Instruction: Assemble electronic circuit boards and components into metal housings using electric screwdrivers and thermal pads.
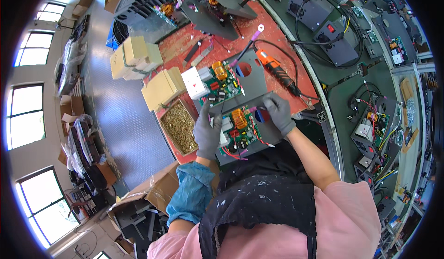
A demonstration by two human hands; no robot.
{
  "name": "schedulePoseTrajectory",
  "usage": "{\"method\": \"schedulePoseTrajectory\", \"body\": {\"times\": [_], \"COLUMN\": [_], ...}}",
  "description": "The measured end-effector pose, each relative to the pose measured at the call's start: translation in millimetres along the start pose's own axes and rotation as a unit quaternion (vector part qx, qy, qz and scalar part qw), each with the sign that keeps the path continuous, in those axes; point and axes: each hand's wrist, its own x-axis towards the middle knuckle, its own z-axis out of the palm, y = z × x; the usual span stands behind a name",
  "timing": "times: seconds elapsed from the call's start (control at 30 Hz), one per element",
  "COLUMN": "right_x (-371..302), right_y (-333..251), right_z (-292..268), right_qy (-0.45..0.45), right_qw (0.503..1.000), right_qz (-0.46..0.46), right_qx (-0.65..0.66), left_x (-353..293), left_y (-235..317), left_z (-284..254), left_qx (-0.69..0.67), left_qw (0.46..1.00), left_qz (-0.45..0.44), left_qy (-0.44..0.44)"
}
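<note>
My left hand, in a grey glove, is closed at the left edge of a dark grey metal panel. My right hand, also gloved, grips that panel's right end. On the panel sits a green circuit board with a copper coil and red wires. Just beyond lies a second grey panel, carrying another green board, a white socket and a coil. Whether the two panels touch is hard to make out.
An orange and black corded power tool lies on the red worktop. A box of small brass-coloured screws stands left, near cream cartons. Panels with coils stand at the back. A green bench bears more units.
</note>
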Motion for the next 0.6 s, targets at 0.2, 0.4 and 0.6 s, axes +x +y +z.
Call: {"method": "schedulePoseTrajectory", "body": {"times": [0.2,0.4,0.6], "right_x": [41,162,161], "right_y": [-71,-91,-71], "right_z": [1,23,63], "right_qy": [0.038,0.008,-0.035], "right_qw": [0.809,0.673,0.824], "right_qz": [-0.332,-0.375,-0.181], "right_qx": [-0.484,-0.637,-0.536], "left_x": [16,108,136], "left_y": [13,29,5], "left_z": [-16,-18,-1], "left_qx": [0.094,0.231,0.219], "left_qw": [0.995,0.968,0.973], "left_qz": [0.007,0.055,0.048], "left_qy": [0.025,0.081,-0.044]}}
